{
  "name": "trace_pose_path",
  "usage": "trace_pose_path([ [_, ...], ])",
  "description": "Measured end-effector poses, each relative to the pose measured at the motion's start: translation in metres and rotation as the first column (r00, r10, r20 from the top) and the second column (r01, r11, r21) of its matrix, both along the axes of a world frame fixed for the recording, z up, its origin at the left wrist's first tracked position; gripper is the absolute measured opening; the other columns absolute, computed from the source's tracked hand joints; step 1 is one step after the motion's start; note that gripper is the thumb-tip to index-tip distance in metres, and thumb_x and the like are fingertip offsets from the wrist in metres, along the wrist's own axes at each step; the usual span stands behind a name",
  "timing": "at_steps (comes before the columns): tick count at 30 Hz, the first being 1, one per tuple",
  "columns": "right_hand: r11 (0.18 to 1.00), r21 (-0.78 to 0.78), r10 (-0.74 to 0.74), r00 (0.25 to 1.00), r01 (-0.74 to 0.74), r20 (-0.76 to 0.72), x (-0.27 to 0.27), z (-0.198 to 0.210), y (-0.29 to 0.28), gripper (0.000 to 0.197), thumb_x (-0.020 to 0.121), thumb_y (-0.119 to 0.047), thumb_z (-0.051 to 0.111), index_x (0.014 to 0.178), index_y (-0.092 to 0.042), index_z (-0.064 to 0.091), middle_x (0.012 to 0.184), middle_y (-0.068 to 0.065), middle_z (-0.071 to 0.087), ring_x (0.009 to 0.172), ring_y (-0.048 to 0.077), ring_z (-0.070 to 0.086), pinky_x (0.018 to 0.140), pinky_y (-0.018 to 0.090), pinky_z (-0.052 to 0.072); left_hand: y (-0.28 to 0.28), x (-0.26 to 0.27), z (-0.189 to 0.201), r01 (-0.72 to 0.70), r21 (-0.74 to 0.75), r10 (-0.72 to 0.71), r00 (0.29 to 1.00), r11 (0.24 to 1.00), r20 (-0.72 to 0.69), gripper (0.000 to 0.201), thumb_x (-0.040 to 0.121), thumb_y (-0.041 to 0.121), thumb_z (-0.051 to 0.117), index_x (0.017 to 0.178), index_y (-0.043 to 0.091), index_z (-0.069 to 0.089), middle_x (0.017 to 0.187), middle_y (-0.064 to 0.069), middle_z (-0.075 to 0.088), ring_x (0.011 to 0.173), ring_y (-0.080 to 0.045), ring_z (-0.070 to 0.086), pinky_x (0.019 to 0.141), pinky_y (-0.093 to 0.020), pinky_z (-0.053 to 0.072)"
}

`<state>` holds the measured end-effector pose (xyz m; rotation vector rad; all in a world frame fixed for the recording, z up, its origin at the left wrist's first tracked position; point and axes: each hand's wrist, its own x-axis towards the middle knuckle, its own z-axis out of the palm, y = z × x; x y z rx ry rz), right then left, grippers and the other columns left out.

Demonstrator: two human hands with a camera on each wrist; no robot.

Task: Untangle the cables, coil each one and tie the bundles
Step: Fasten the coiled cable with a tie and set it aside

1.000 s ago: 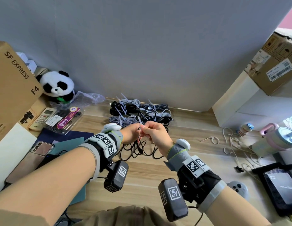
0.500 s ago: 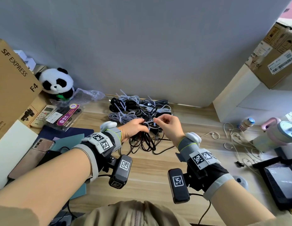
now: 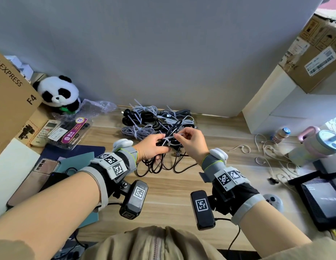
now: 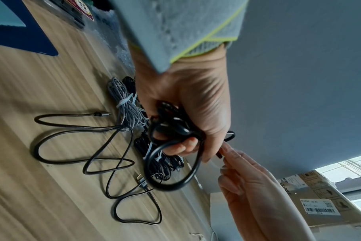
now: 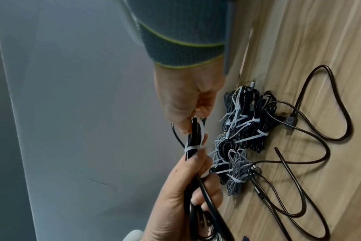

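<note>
My left hand (image 3: 160, 146) grips a coiled black cable (image 3: 170, 132) above the wooden table (image 3: 163, 192). A white zip tie (image 5: 193, 148) wraps the coil just past the left fingers. My right hand (image 3: 179, 136) pinches the tie's tail beside the coil. In the left wrist view the coil's loop (image 4: 175, 163) hangs below the left fingers (image 4: 181, 146). A loose black cable (image 3: 159, 167) sprawls on the table under the hands. Several tied bundles (image 3: 144, 119), grey and black, lie behind against the wall.
A cardboard box (image 3: 11, 102), a plush panda (image 3: 58, 92), a remote (image 3: 46, 132) and a phone (image 3: 37, 175) crowd the left. To the right lie white earphone wires (image 3: 266, 152), a small bottle (image 3: 280, 134), a pink-lidded cup (image 3: 319, 145) and a black device (image 3: 324, 199).
Both hands have moved away from me toward the tied pile and drawn slightly apart. The white tie, held up between the fingertips before, now wraps the black coil.
</note>
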<state>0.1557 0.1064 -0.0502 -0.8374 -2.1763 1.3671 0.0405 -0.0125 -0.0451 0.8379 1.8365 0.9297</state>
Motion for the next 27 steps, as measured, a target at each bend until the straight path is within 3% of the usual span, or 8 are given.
trace_pose_path([
  [3,1.000,0.001,-0.007,1.000,0.007,0.004,-0.0005,-0.0009,-0.0009,0.013,0.086,-0.017,0.067,0.076,-0.009,0.066,0.061,-0.005,0.050,0.053,0.005,0.040,0.050,0.014,0.035,-0.0021,-0.0008,-0.0021,-0.016,0.024,0.016,1.000,1.000,0.009,0.069,0.089,0.008,0.061,0.147,0.007,0.023,0.143,-0.016,0.039,0.035,-0.003,0.046,0.041,-0.019,0.041],
  [6,1.000,-0.015,-0.003,1.000,0.003,-0.006,-0.0008,-0.0003,-0.0003,0.010,0.086,-0.015,0.068,0.078,-0.010,0.066,0.061,-0.007,0.051,0.054,0.003,0.041,0.054,0.015,0.037,-0.0034,-0.0002,-0.0014,-0.061,0.031,0.060,0.998,0.998,0.033,0.069,0.090,0.007,0.059,0.148,0.009,0.022,0.150,-0.012,0.029,0.037,-0.004,0.046,0.042,-0.020,0.042],
  [8,1.000,-0.008,-0.005,1.000,0.005,-0.010,-0.0013,-0.0001,-0.0005,0.009,0.086,-0.016,0.068,0.079,-0.010,0.067,0.061,-0.009,0.051,0.052,0.001,0.042,0.054,0.014,0.036,-0.0037,0.0002,0.0001,-0.061,0.035,0.059,0.997,0.998,0.054,0.067,0.090,0.006,0.058,0.147,0.008,0.023,0.140,-0.008,0.041,0.037,-0.003,0.046,0.041,-0.019,0.042],
  [10,1.000,0.007,-0.016,1.000,0.016,-0.012,-0.0026,-0.0015,-0.0016,0.010,0.086,-0.017,0.069,0.079,-0.011,0.068,0.060,-0.009,0.052,0.051,0.001,0.043,0.053,0.012,0.035,-0.0052,0.0029,0.0036,-0.067,0.050,0.063,0.996,0.997,0.070,0.060,0.091,0.005,0.057,0.144,0.006,0.029,0.106,0.003,0.056,0.034,-0.003,0.045,0.040,-0.018,0.042],
  [13,0.998,0.035,-0.042,0.999,0.043,-0.015,-0.0048,-0.0040,-0.0034,0.012,0.086,-0.019,0.069,0.079,-0.009,0.067,0.062,-0.007,0.055,0.053,0.002,0.043,0.053,0.013,0.036,-0.0072,0.0062,0.0065,-0.092,0.047,0.083,0.984,0.995,0.160,0.059,0.092,0.005,0.056,0.144,0.005,0.027,0.076,-0.003,0.058,0.037,-0.006,0.043,0.039,-0.019,0.040],
  [18,0.998,0.037,-0.055,0.998,0.055,-0.022,-0.0039,-0.0056,-0.0046,0.012,0.086,-0.018,0.068,0.080,-0.009,0.064,0.067,-0.005,0.059,0.056,0.004,0.046,0.054,0.013,0.039,-0.0079,0.0036,0.0072,-0.117,0.028,0.109,0.974,0.993,0.200,0.067,0.092,0.006,0.056,0.148,0.008,0.018,0.069,-0.007,0.054,0.038,-0.006,0.043,0.039,-0.020,0.040],
  [23,0.996,0.047,-0.069,0.997,0.070,-0.015,-0.0027,-0.0072,-0.0035,0.011,0.087,-0.017,0.067,0.078,-0.011,0.063,0.066,-0.007,0.057,0.055,0.003,0.044,0.052,0.012,0.037,-0.0064,0.0042,0.0045,-0.105,0.044,0.093,0.973,0.994,0.212,0.062,0.092,0.005,0.056,0.145,0.009,0.024,0.068,-0.007,0.053,0.039,-0.007,0.043,0.040,-0.020,0.040],
  [27,0.998,0.061,-0.036,0.999,0.035,0.016,0.0002,-0.0075,-0.0025,0.012,0.086,-0.017,0.068,0.077,-0.012,0.063,0.061,-0.009,0.053,0.053,0.004,0.041,0.051,0.013,0.035,-0.0059,0.0068,0.0056,-0.055,0.087,0.040,0.986,0.995,0.165,0.032,0.091,0.005,0.058,0.113,0.022,0.041,0.066,-0.007,0.054,0.038,-0.007,0.042,0.040,-0.019,0.040],
])
